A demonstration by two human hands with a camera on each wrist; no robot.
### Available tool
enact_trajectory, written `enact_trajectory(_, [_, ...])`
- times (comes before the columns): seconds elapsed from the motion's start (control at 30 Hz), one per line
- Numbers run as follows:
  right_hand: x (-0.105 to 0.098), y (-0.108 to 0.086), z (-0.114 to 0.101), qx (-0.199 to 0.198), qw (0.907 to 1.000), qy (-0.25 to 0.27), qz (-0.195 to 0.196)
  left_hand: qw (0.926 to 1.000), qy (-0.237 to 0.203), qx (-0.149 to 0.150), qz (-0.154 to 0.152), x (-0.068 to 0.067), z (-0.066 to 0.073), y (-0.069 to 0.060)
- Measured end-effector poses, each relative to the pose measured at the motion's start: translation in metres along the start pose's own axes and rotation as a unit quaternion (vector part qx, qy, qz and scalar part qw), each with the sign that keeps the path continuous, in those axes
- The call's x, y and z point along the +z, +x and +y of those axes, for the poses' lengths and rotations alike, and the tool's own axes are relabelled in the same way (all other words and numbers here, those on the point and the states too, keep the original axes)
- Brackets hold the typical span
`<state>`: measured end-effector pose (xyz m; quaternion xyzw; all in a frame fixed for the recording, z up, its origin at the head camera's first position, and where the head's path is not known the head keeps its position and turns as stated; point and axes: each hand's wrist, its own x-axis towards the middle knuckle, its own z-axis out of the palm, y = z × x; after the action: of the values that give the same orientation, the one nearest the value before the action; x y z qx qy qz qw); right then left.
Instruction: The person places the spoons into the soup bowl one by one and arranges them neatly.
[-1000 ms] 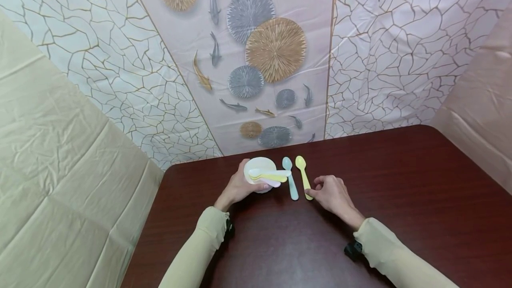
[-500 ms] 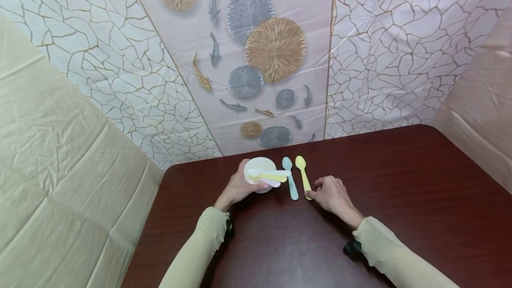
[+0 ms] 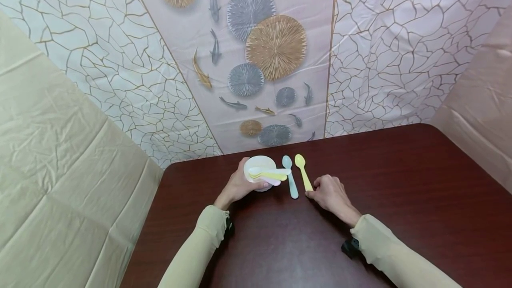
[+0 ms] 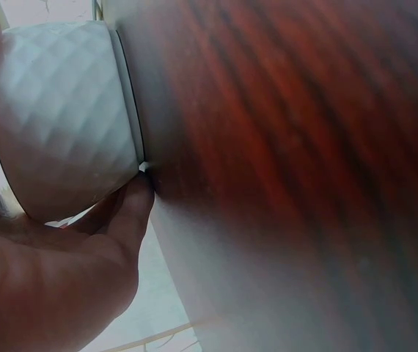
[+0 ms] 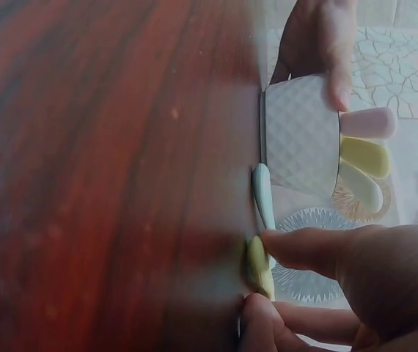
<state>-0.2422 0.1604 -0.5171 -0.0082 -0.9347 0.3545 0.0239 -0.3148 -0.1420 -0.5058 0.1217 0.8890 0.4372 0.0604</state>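
Note:
My left hand [image 3: 238, 186] holds a small white bowl [image 3: 259, 161] on the table, thumb at the near side. The left wrist view shows the bowl's quilted outer wall [image 4: 62, 103]. White, yellow and pale pink spoons lean in it, their handles sticking out over the rim to the right. Beside the bowl, a light blue spoon [image 3: 294, 186] lies flat, and right of it a yellow spoon [image 3: 302, 169]. My right hand [image 3: 333, 194] pinches the yellow spoon's handle end; the right wrist view has thumb and fingers on either side of that handle [image 5: 259, 265].
The dark reddish-brown table [image 3: 280, 243] extends towards me and to the right. Its back edge runs close behind the bowl and spoons, against a patterned cloth backdrop [image 3: 276, 48]. Beige cloth hangs at the left [image 3: 60, 168] and right sides.
My right fingers have closed further over the yellow spoon's handle end, which now is hidden in the head view. My left hand and the bowl stay in place.

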Motion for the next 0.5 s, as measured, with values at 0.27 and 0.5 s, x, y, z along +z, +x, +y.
enact_trajectory(0.27, [0.018,0.014,0.022,-0.001,0.9999,-0.011,0.004,1.0,-0.002,-0.002,0.001,0.0,0.001,-0.001])
enact_trajectory(0.5, [0.033,0.031,0.045,0.006,0.9995,-0.03,-0.002,1.0,0.0,0.002,-0.001,0.0,-0.001,0.0])
